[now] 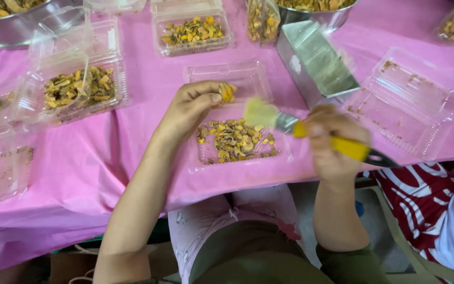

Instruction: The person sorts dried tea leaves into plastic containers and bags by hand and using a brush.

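My left hand [189,109] pinches a small yellow-orange dried piece [227,92] between thumb and fingers, above an open clear plastic clamshell box [285,153] that holds a heap of dried yellow-brown slices [235,140]. My right hand [333,141] grips the yellow handle of a paintbrush [342,145]; its pale bristles [260,112] are blurred and hover over the box, just right of the pinched piece.
On the pink tablecloth [148,89] lie more clamshell boxes: filled ones at left [79,87] and top centre [192,31], an empty one at right [411,102]. A metal scoop [316,63] and steel bowls [11,26] stand at the back. Another person's patterned sleeve [426,205] is at right.
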